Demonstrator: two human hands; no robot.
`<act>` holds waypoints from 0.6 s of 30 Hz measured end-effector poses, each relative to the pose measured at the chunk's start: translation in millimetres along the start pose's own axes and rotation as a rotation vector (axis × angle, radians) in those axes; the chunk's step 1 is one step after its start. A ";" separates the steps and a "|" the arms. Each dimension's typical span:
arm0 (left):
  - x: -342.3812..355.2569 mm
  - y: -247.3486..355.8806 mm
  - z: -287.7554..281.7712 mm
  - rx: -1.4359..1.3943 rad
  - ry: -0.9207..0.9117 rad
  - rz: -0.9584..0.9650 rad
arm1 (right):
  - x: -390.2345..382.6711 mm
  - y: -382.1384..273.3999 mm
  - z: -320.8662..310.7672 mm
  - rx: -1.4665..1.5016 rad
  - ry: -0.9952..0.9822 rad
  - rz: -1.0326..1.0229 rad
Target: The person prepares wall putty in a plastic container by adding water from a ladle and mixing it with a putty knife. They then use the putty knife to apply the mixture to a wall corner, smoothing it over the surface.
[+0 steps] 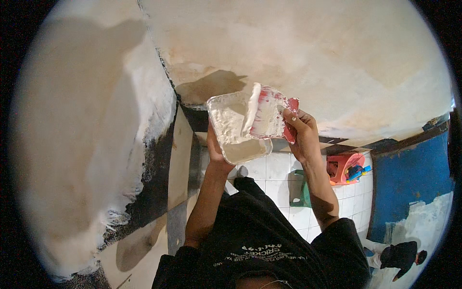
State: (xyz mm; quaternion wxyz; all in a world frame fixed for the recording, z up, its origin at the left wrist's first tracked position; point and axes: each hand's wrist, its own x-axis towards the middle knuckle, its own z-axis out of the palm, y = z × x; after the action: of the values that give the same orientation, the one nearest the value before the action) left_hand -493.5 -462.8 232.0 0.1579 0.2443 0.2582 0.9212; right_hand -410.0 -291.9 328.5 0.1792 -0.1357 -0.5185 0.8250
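My left hand grips a rectangular plastic tub from its left side and from below, with the fingers mostly hidden under it. Wet white putty lies inside, heaped toward the far and left part. In my right hand is a red putty spreader, pinched at its right edge between thumb and fingers. White putty smears its flat face, and a thick ridge runs along its left edge. That edge hangs over the right part of the tub; whether it touches is hard to tell.
Putty-smeared walls meet at a corner beyond the tub, with a dark band low down. On the white tiled floor stand a green plastic stool and a red plastic stool. At lower right, another person is near a blue surface.
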 end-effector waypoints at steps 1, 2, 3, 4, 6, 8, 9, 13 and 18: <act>-1.3 -4.2 -0.2 0.217 -0.027 0.103 | 1.9 3.9 -5.7 -0.017 0.066 0.005; -2.7 -10.0 -2.3 0.321 -0.049 0.153 | 2.1 4.8 -12.4 -0.021 0.073 0.001; -4.4 -14.5 -5.2 0.430 -0.062 0.206 | 1.4 6.7 -18.4 -0.001 0.098 -0.017; -7.1 -25.4 -15.8 0.369 -0.033 0.154 | -0.6 7.4 -22.5 0.018 0.124 -0.036; -5.3 -35.2 -25.4 0.303 -0.025 0.094 | -9.9 11.5 -21.0 -0.036 0.167 -0.063; -4.2 -39.7 -33.9 -0.277 0.118 -0.291 | -21.2 21.0 -21.8 -0.125 0.167 -0.013; -2.2 -43.9 -32.9 -0.571 0.208 -0.435 | -26.1 28.1 -19.5 -0.054 0.168 0.021; -4.7 -42.3 -17.4 -0.192 0.079 -0.328 | -35.4 42.0 -15.8 0.139 0.196 0.105; -8.1 -67.9 -44.1 -0.528 0.087 -0.414 | -33.3 66.1 -26.9 0.265 0.267 0.151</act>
State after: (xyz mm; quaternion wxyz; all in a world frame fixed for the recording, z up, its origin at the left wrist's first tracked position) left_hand -499.1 -428.2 158.5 0.3883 0.0976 0.0613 0.9143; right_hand -379.3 -311.1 258.6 0.2002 -0.2574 -0.3652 0.8719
